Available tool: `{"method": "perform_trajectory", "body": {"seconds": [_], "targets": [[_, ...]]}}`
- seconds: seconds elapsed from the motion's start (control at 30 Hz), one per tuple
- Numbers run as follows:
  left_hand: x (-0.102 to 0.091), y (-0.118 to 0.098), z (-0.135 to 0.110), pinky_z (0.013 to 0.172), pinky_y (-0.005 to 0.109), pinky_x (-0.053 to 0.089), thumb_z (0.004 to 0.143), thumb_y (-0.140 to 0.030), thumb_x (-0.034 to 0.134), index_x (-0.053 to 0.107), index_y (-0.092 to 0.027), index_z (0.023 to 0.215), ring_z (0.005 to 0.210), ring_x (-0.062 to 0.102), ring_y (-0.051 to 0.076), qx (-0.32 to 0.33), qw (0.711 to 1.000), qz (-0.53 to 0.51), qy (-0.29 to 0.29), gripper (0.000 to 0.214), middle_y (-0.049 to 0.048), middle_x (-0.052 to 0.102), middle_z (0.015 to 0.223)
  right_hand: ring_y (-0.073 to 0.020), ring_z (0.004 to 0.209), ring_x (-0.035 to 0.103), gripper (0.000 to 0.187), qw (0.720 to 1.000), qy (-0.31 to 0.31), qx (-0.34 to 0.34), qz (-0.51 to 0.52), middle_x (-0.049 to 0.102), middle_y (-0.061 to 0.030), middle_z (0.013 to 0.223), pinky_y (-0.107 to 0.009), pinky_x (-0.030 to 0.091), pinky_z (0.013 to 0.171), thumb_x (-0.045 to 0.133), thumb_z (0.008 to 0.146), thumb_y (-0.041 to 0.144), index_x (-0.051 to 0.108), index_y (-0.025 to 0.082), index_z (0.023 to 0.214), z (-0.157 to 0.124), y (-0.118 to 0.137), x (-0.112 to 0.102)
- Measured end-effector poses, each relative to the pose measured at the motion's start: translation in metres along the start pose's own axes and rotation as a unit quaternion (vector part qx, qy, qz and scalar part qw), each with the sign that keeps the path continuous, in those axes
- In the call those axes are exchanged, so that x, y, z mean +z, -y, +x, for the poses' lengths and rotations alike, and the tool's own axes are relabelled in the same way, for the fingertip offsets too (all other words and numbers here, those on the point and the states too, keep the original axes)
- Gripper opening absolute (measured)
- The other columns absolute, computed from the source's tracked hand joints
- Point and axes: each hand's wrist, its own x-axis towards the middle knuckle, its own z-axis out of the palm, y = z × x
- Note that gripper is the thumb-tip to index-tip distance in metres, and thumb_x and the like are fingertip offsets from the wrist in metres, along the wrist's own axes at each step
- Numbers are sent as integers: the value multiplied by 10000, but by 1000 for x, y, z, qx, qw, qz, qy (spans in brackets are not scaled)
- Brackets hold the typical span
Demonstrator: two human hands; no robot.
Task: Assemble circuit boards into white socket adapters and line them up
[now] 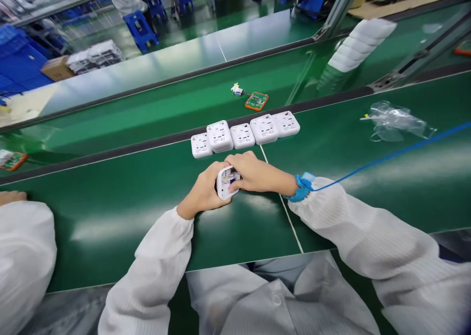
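Note:
Above the green table, my left hand (206, 188) is closed around a white square plastic housing (222, 185), gripping its left and lower sides. The housing's hollow side faces me, and small parts with a bit of wire show inside. My right hand (249, 172) is closed on its right side, fingers over the top edge and thumb reaching into the opening. Whether the thumb pinches a small part cannot be made out. Just beyond my hands, several white housings (243, 136) sit in a row along the table's far edge. A blue wrist strap (302, 188) circles my right wrist.
Behind the row runs a green conveyor belt (154, 114) carrying an orange-edged circuit board (256, 101) and a stack of white trays (360, 45). A clear plastic bag (399, 121) lies at right. The strap's blue cord (390, 154) crosses the table. A co-worker's sleeve (25, 242) is at left.

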Motion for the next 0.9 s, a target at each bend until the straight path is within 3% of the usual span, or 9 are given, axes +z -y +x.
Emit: {"method": "perform_trajectory", "body": {"seconds": [0.2,0.33,0.4,0.47,0.57,0.73,0.9], "targets": [[0,-4,0,943,407,555,700,-267,815,484,-250,1371,1097,658,271,-19,1000,-18,15,749,90,626,1248,-289,981,605,430,1000,-14,-9,2,667,-71,1030,-341,347,786,827,819,281,556,182,1138,-10,-3,-8],[-3,-4,1,1019,451,538,671,-329,847,469,-237,1373,1177,632,300,-60,997,-50,7,803,115,593,1316,-384,1151,553,818,998,-52,-41,-13,609,-154,1276,-412,421,858,883,721,519,498,183,1360,-21,-10,-10],[-4,-4,1,1076,470,508,674,-374,851,442,-229,1377,1244,597,311,-78,993,-88,-15,826,131,559,1362,-434,1196,514,944,996,-69,-37,-50,562,-195,1344,-459,440,875,905,668,527,457,170,1418,-27,-16,-10],[-6,-2,2,1106,472,490,695,-415,842,400,-226,1392,1288,569,311,-75,987,-136,-33,846,143,530,1386,-416,1155,540,831,995,-85,-13,-52,577,-192,1299,-466,458,869,883,706,397,471,158,1386,-31,-21,-11],[-8,0,2,1103,460,493,727,-439,828,355,-226,1407,1298,557,300,-51,982,-177,-43,855,148,498,1390,-328,1084,589,613,993,-108,-25,39,593,-136,1211,-435,495,892,830,766,291,516,167,1278,-31,-28,-15],[-7,1,0,1111,472,480,740,-412,808,343,-233,1388,1280,546,296,-41,989,-142,-33,818,138,481,1360,-317,1136,562,598,977,-172,-87,91,537,-119,1216,-459,507,987,901,735,474,592,207,1172,-28,-27,-23],[-3,-2,-1,1081,471,491,742,-375,796,331,-226,1390,1244,550,299,-44,994,-104,-8,812,141,487,1335,-345,1268,479,578,972,-208,-106,35,474,-169,1318,-517,455,1083,767,879,377,491,191,1352,-28,-16,-14]]}}
